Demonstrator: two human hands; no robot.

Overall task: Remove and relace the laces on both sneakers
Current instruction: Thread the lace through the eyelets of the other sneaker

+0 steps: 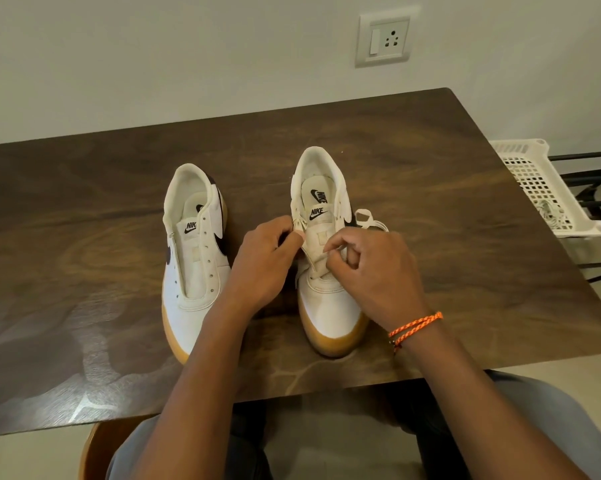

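Note:
Two white sneakers with gum soles stand toes toward me on the dark wooden table (465, 209). The left sneaker (193, 261) has bare eyelets and no lace. On the right sneaker (327, 299) a cream lace (368, 220) runs across the tongue and trails off its right side. My left hand (262, 261) pinches the sneaker's left eyelet flap near the top. My right hand (375, 271) pinches the lace over the middle eyelets; my fingers hide the lower lacing.
A white plastic basket (541, 188) sits on a dark rack beyond the table's right edge, with something pale inside. A wall socket (384, 38) is on the wall behind. My knees are under the table's near edge.

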